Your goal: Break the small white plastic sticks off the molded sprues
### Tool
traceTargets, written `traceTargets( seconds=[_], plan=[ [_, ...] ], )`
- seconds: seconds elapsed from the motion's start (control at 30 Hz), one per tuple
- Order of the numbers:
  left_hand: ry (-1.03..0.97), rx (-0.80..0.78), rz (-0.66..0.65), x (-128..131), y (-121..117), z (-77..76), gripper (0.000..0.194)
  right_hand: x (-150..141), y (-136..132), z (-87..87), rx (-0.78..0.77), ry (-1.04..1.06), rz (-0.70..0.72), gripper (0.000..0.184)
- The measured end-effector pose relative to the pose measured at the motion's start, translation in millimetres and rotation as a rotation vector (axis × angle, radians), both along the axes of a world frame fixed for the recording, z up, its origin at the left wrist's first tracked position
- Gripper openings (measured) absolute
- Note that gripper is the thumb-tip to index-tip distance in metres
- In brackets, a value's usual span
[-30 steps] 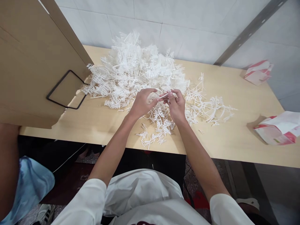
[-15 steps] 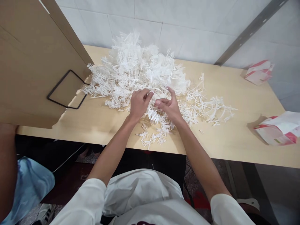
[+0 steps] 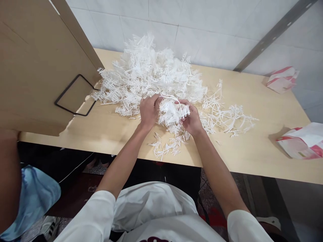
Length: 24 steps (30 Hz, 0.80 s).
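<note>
A clump of white branched plastic strips (image 3: 170, 112), fringed with short thin sticks, is held between my hands at the front of a large pile. My left hand (image 3: 148, 111) is closed at the clump's left side, its fingertips partly hidden. My right hand (image 3: 193, 119) curls around the clump's right side, with a fingertip showing beneath it. Behind them rises the heap of similar white strips (image 3: 151, 70). Short loose white sticks (image 3: 166, 146) lie scattered on the table just in front of the clump.
A large cardboard sheet (image 3: 37, 74) with a black wire loop (image 3: 75, 95) stands at the left. Bare white runners (image 3: 234, 117) lie right of the pile. Two red-and-white paper packets (image 3: 282, 80) sit on the wooden table (image 3: 252, 154). Another person's arm (image 3: 8, 178) shows at the left edge.
My right hand has moved slightly right and down and now grips a clump of strips lifted between both hands. My left hand stays almost in place.
</note>
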State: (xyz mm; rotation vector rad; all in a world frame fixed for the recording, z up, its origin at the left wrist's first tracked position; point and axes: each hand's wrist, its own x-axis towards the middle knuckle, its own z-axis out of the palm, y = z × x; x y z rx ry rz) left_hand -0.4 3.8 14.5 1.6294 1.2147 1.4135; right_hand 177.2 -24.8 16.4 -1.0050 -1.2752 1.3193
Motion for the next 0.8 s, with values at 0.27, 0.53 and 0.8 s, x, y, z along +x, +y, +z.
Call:
traceTargets(
  seconds=[0.27,0.53,0.8],
  plan=[
    [0.107,0.076,0.186,-4,5,-5.1,0.041,14,1,1.8,0.166,-0.094,-0.233,0.069],
    [-0.113,-0.088,-0.152,5,1,4.2,0.046,19,11,-6.2,0.196,-0.052,-0.311,0.053],
    [-0.510,-0.304,-0.540,6,-2,7.3,0.027,9,19,-17.2,0.074,-0.109,-0.401,0.028]
  ],
)
